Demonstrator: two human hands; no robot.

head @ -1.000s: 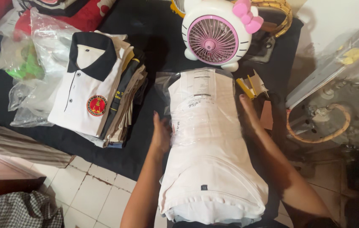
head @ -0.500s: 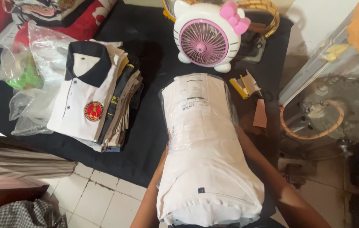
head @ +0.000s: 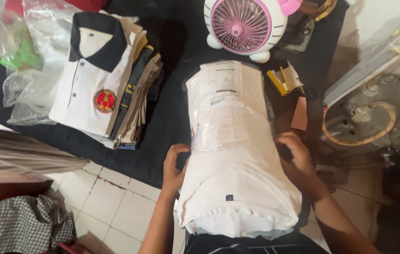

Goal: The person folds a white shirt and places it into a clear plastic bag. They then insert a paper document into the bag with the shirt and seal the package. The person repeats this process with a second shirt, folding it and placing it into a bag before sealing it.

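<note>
Since a moment ago both hands have slid down the sides of the bundle toward its nearer half, and the clear bag now reaches only about halfway down it. The left hand (head: 174,169) has its fingers (head: 177,151) curled against the left edge of the folded white garment bundle (head: 237,188), gripping the rim of the clear plastic bag (head: 225,108) that sleeves the far half. The right hand (head: 296,157) does the same on the other side, fingers (head: 287,140) bent in and pinching the bag's edge against the cloth. The bundle lies lengthwise away from the person, its far end on the black cloth-covered worktop (head: 171,117) and its near end hanging off the edge toward the person's lap.

Just beyond the bundle stands a small round pink-and-white desk fan (head: 243,27). To its right lie a yellow and white folded card piece (head: 284,79) and a small brown tag (head: 299,114). Well to the left sits a stack of folded polo shirts (head: 110,84), the top one white with a black collar and a red round badge, and farther left crumpled clear plastic bags (head: 21,56). Below the worktop is pale tiled floor (head: 110,197).
</note>
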